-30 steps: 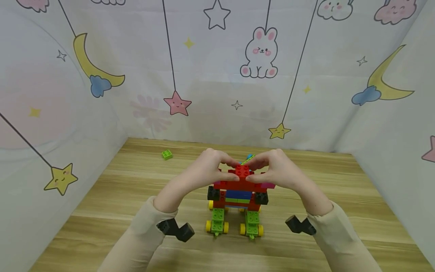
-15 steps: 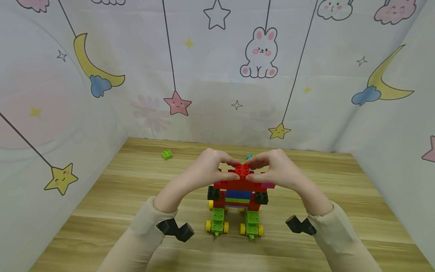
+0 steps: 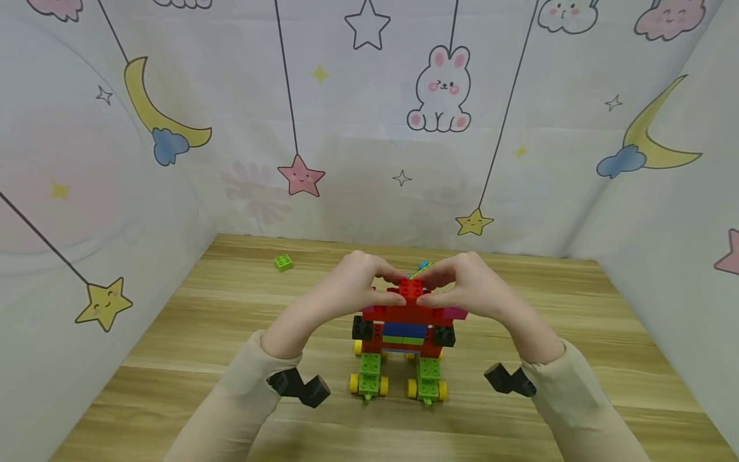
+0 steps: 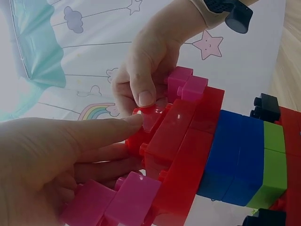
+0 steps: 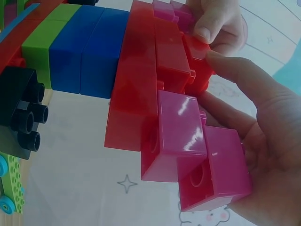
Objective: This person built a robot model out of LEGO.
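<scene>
A small red toy brick (image 3: pixel 411 290) sits at the top of a vehicle-like toy brick build. My left hand (image 3: pixel 356 285) pinches it from the left between thumb and fingers. From the opposite side, my right hand (image 3: pixel 470 285) pinches the same brick. Under it, in the left wrist view, lie wider red bricks (image 4: pixel 171 139), then blue bricks (image 4: pixel 230 157) and lime green ones (image 4: pixel 273 165). Pink bricks (image 5: pixel 181 127) step out at either end of the red row. The lower fingers are partly hidden behind the bricks.
Black bricks (image 3: pixel 444 335) project at both sides of the build. Green wheeled bases (image 3: pixel 428 378) with yellow wheels stand on the wooden table (image 3: pixel 519 410). A loose lime green brick (image 3: pixel 283 262) lies at the back left. A printed cloth (image 3: pixel 369 147) rises behind.
</scene>
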The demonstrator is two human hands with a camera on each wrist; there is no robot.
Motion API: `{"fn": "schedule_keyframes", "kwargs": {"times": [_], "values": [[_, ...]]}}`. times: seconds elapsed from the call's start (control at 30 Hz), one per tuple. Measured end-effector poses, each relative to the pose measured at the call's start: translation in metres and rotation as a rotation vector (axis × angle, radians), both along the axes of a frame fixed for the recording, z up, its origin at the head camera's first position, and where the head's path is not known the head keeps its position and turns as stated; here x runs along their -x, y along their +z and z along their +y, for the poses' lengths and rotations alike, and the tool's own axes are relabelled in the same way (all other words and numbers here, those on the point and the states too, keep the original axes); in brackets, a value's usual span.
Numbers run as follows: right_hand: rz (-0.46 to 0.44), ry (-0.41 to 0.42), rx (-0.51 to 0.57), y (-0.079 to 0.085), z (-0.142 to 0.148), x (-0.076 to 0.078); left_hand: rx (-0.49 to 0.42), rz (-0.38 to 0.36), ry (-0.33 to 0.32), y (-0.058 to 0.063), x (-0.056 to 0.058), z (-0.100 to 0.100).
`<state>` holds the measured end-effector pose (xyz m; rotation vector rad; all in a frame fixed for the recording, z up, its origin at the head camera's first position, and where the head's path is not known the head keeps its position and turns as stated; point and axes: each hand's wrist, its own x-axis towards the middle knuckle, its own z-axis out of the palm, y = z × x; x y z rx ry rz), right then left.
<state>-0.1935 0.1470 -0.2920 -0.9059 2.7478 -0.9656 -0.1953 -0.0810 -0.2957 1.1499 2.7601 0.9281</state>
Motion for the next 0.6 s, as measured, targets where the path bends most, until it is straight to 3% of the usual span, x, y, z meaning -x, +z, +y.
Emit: {"fn": "schedule_keyframes", "kwargs": {"times": [0.6], "values": [[-0.045,0.010,-0.008,0.0033,-0.0005,0.0026,0.045,-0.040,0.000,0.0037,0.0041,0.0029]]}}
